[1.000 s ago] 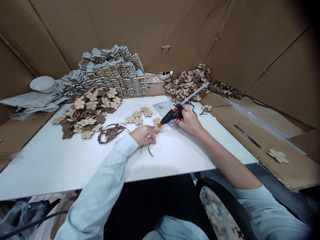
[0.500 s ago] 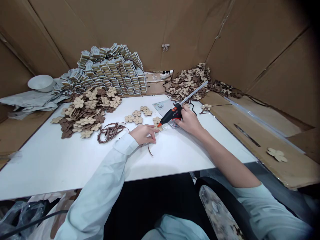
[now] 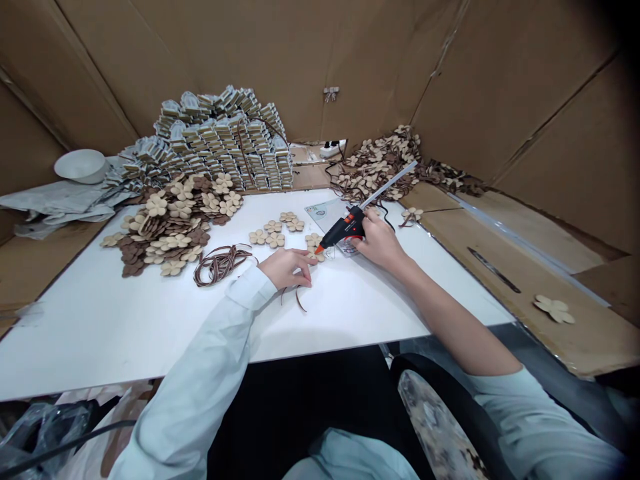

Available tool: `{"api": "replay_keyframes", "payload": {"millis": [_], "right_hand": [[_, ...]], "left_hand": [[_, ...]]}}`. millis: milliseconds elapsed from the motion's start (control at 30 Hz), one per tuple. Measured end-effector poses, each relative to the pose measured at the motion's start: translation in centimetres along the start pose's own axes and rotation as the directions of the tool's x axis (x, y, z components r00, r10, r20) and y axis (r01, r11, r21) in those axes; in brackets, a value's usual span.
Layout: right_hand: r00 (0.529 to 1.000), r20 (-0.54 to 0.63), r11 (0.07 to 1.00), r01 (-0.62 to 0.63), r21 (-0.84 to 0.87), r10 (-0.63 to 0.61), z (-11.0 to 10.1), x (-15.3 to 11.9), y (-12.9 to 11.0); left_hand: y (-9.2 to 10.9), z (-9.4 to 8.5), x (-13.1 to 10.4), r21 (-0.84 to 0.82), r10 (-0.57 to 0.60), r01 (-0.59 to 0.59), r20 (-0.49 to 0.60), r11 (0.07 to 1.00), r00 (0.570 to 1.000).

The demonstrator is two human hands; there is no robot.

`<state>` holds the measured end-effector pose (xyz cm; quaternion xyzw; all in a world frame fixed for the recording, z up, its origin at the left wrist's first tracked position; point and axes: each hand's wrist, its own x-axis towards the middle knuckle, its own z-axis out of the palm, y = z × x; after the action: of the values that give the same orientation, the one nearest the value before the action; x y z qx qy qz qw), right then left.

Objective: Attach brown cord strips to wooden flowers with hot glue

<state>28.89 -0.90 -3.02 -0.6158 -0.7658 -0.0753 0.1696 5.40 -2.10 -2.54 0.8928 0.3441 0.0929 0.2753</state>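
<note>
My right hand point(image 3: 381, 241) is wrapped round a black glue gun point(image 3: 342, 229) with a clear stick in its back. The gun's orange nozzle is at a beige flower point(image 3: 319, 256) beside my left fingertips. My left hand point(image 3: 289, 268) is closed on a thin brown cord point(image 3: 301, 300), whose ends hang out below the fingers onto the white table point(image 3: 350, 320). Several beige flowers point(image 3: 275, 239) lie just behind my left hand. A coil of brown cord point(image 3: 220, 265) sits left of it.
A heap of beige and brown flowers point(image 3: 173, 223) is at the left, with stacked clip-like pieces point(image 3: 235, 150) behind it. More flowers with cords point(image 3: 383, 163) are piled at the back right. A white bowl point(image 3: 81, 166), tweezers point(image 3: 494, 269) and a lone flower point(image 3: 554, 309) lie at the sides.
</note>
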Motion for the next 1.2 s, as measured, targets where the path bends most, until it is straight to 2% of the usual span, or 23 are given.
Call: {"api": "replay_keyframes", "payload": {"millis": [467, 567, 667, 733, 800, 867, 933, 1033, 1100, 1200], "right_hand": [[0.999, 0.013, 0.996, -0.030, -0.088, 0.032, -0.9, -0.3, -0.9], [0.999, -0.030, 0.995, -0.017, -0.099, 0.014, -1.3, -0.5, -1.2], [0.992, -0.123, 0.999, -0.023, -0.038, 0.019, -1.2, -0.1, 0.0], [0.971, -0.215, 0.994, -0.100, 0.049, 0.108, -0.8, 0.4, 1.7], [0.930, -0.270, 0.965, -0.213, 0.155, 0.248, -0.4, 0.9, 3.7], [0.899, -0.251, 0.923, -0.303, 0.238, 0.359, 0.2, 1.3, 5.3], [0.887, -0.209, 0.894, -0.350, 0.280, 0.413, 0.7, 1.3, 6.2], [0.891, -0.136, 0.874, -0.379, 0.303, 0.434, 1.5, 1.3, 6.3], [0.900, -0.085, 0.871, -0.386, 0.303, 0.428, 1.8, 1.3, 6.0], [0.914, -0.006, 0.879, -0.389, 0.275, 0.407, 1.8, 1.3, 5.7]], "left_hand": [[0.2, -0.1, 0.0, -0.015, -0.008, 0.008, -0.011, 1.000, 1.000], [0.2, -0.1, 0.0, -0.010, -0.013, 0.013, 0.002, 1.000, 1.000], [0.2, -0.1, -0.1, -0.010, -0.014, 0.014, 0.011, 1.000, 1.000], [0.2, -0.1, -0.1, -0.015, -0.021, 0.021, 0.005, 1.000, 1.000], [0.2, 0.0, -0.1, -0.016, -0.028, 0.028, -0.011, 0.999, 1.000], [0.4, 0.1, -0.1, -0.014, -0.034, 0.034, -0.027, 0.999, 0.999], [0.6, 0.1, -0.1, -0.026, -0.021, 0.020, -0.052, 0.999, 0.998], [1.0, -0.3, -0.2, -0.119, 0.041, -0.061, -0.159, 0.991, 0.986], [1.0, -0.6, -0.4, -0.257, 0.037, -0.107, -0.262, 0.960, 0.964], [0.7, -1.1, -0.6, -0.549, -0.140, -0.101, -0.379, 0.829, 0.915]]}}
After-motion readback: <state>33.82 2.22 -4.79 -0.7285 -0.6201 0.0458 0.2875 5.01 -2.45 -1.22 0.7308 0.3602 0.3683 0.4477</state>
